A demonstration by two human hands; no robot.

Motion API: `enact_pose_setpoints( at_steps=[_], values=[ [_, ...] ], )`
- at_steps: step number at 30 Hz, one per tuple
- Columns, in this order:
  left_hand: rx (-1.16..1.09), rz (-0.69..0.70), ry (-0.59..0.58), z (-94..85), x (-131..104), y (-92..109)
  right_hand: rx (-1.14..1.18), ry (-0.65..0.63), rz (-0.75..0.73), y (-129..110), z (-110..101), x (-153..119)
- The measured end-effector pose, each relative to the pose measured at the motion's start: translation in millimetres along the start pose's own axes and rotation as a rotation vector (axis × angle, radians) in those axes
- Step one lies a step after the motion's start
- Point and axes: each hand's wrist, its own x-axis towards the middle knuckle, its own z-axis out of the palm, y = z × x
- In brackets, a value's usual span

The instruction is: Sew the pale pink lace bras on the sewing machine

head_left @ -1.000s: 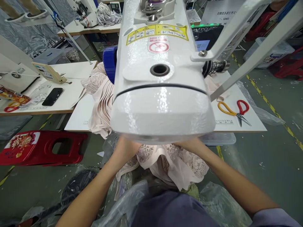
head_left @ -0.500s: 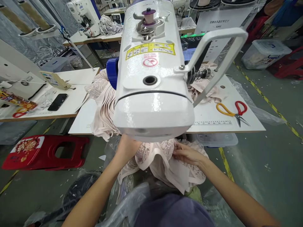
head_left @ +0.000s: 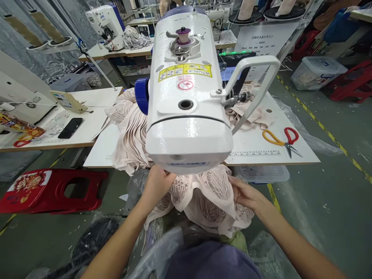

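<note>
A pale pink lace bra (head_left: 216,185) hangs at the table's front edge, below the head of a white sewing machine (head_left: 188,135). My left hand (head_left: 159,183) is closed on the bra's left side, close under the machine head, which hides part of what it grips. On the other side my right hand (head_left: 244,193) pinches the bra by the edge of its right cup, thumb above and fingers tucked behind the fabric. More pink lace fabric drapes below both hands, over the lap.
Stacked pink bra pieces (head_left: 132,133) lie left of the machine. Scissors (head_left: 286,142) with orange and red handles rest on the right of the white table (head_left: 305,157). A phone (head_left: 70,128) lies on the left table, and a red stool (head_left: 58,190) stands below.
My right hand has moved right and slightly down along the bra, spreading the right cup so more lace shows. The left hand keeps its hold. The camera view has shifted slightly.
</note>
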Motion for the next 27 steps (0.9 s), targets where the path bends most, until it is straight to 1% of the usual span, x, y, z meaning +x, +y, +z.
enact_pose_setpoints(
  at_steps=[2, 3, 4, 5, 6, 7, 8, 9, 10, 11, 12, 13, 14, 15, 16, 17, 18, 20, 22, 25, 27],
  values=[
    [0.127, 0.044, 0.037, -5.4, -11, 7, -0.089, 0.088, -0.101, -10, -1, -14],
    [0.19, 0.097, 0.084, -8.2, -21, 13, -0.156, 0.123, -0.177, -15, 1, -22],
    [0.228, 0.168, 0.147, -10.4, -32, 22, -0.233, 0.133, -0.263, -20, 5, -31],
    [0.237, 0.267, 0.196, -11.5, -44, 31, -0.316, 0.115, -0.348, -25, 10, -40],
    [0.221, 0.395, 0.218, -11.2, -56, 42, -0.401, 0.063, -0.426, -28, 18, -50],
    [0.184, 0.529, 0.205, -9.3, -68, 52, -0.489, -0.029, -0.477, -30, 27, -59],
    [0.15, 0.663, 0.165, -6.2, -78, 61, -0.581, -0.154, -0.497, -31, 38, -67],
    [0.141, 0.752, 0.123, -2.2, -85, 68, -0.67, -0.288, -0.493, -30, 49, -74],
    [0.133, 0.793, 0.062, 2.0, -89, 73, -0.746, -0.408, -0.481, -29, 59, -80],
    [0.129, 0.773, -0.008, 5.6, -90, 74, -0.802, -0.498, -0.472, -27, 68, -82],
    [0.124, 0.692, -0.087, 8.3, -89, 73, -0.832, -0.544, -0.472, -25, 75, -83],
    [0.106, 0.57, -0.183, 9.8, -85, 69, -0.842, -0.547, -0.48, -24, 81, -81],
    [0.078, 0.43, -0.273, 10.0, -81, 64, -0.836, -0.513, -0.5, -24, 84, -76],
    [0.043, 0.284, -0.334, 9.2, -75, 59, -0.824, -0.462, -0.517, -25, 86, -70],
    [0.009, 0.148, -0.363, 7.8, -69, 53, -0.819, -0.399, -0.529, -26, 87, -63],
    [-0.028, 0.033, -0.36, 6.1, -63, 48, -0.829, -0.334, -0.534, -28, 87, -56],
    [-0.07, -0.055, -0.328, 4.7, -57, 44, -0.857, -0.274, -0.534, -30, 87, -48],
    [-0.137, -0.165, -0.209, 3.4, -46, 38, -0.937, -0.167, -0.532, -33, 87, -34],
    [-0.157, -0.226, -0.121, 4.4, -36, 35, -1.002, -0.101, -0.524, -35, 88, -23],
    [-0.154, -0.279, -0.098, 7.7, -25, 31, -1.02, -0.106, -0.486, -36, 87, -9],
    [-0.159, -0.276, -0.085, 9.4, -19, 30, -1.006, -0.118, -0.468, -37, 85, -4]
  ],
)
